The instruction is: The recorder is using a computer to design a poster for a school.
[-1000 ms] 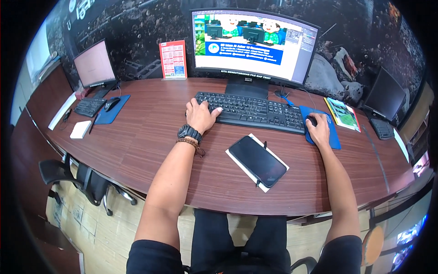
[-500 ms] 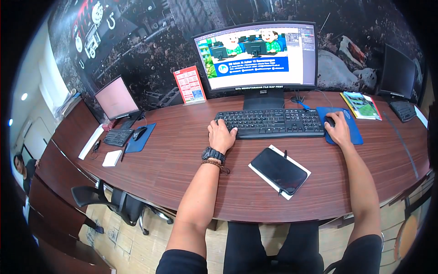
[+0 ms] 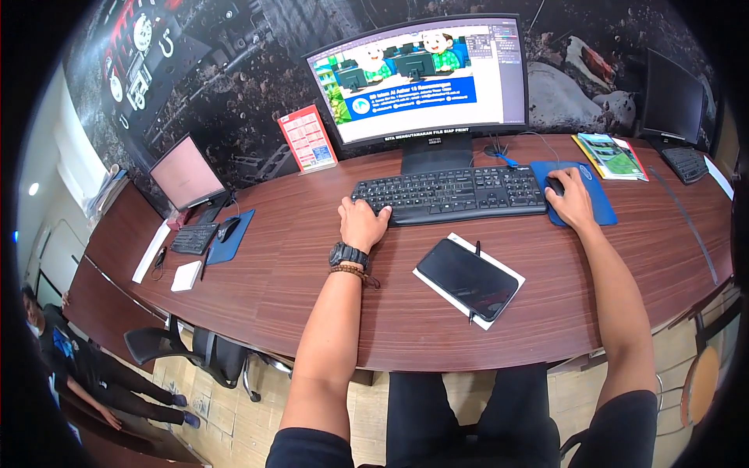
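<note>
Head view: I see the long black plastic keyboard (image 3: 452,195), left hand (image 3: 363,224) loosely spread at its left end, right hand (image 3: 573,203) cupped around a black mouse (image 3: 555,186); beneath them, the brown wood-grain desk (image 3: 273,288); behind, a dark mural wall (image 3: 253,86).

Up on the head there, the left lens of a side-by-side pair peers down and forward over the bench (image 3: 257,281). The left hand (image 3: 363,224), right hand (image 3: 573,200) and keyboard (image 3: 456,195) sit near, the monitor (image 3: 425,86) and wall (image 3: 250,86) farther off; forearms (image 3: 328,339) enter low, and the fisheye bends the bench's edge.
</note>
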Demonstrator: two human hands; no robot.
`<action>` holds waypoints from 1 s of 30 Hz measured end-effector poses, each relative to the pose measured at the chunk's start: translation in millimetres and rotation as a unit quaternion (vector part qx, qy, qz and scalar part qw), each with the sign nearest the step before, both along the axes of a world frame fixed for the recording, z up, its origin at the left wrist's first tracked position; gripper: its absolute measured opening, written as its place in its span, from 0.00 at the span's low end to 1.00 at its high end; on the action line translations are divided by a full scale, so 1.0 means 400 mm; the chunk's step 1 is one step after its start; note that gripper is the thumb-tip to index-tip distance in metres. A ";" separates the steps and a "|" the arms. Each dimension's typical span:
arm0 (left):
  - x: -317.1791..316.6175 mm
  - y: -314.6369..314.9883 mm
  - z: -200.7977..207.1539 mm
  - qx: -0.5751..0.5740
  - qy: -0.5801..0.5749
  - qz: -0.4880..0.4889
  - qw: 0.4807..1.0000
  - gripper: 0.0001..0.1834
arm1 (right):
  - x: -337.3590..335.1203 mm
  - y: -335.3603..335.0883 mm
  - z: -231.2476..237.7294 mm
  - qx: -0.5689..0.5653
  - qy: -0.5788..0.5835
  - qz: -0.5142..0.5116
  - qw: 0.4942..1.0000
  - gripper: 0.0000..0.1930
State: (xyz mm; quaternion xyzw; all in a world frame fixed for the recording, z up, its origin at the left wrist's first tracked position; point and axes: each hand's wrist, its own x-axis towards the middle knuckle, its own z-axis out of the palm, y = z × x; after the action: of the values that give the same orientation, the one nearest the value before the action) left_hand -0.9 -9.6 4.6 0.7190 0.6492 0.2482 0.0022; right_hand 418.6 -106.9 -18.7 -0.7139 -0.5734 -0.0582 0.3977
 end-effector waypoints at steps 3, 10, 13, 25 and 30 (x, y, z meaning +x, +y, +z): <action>0.002 -0.001 0.001 0.004 0.003 0.000 1.000 0.31 | 0.002 -0.003 0.005 0.006 -0.011 -0.003 1.000 0.20; 0.002 -0.001 -0.001 -0.006 0.000 0.000 1.000 0.31 | -0.001 -0.009 0.014 -0.017 -0.017 -0.017 1.000 0.21; 0.002 0.002 -0.001 -0.007 0.003 0.001 1.000 0.31 | 0.003 -0.006 0.009 -0.009 -0.016 -0.011 1.000 0.20; 0.003 -0.003 0.007 -0.014 -0.001 0.003 1.000 0.31 | 0.001 -0.003 0.009 -0.015 -0.006 -0.008 1.000 0.20; 0.001 0.000 0.004 -0.011 0.001 0.000 1.000 0.31 | 0.004 -0.004 0.008 -0.016 -0.001 -0.003 1.000 0.20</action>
State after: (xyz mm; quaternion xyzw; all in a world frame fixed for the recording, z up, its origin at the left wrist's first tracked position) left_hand -0.4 -9.5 6.3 0.7189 0.6523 0.2400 0.0095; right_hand 420.2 -108.4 -15.6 -0.7220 -0.5722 -0.0507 0.3857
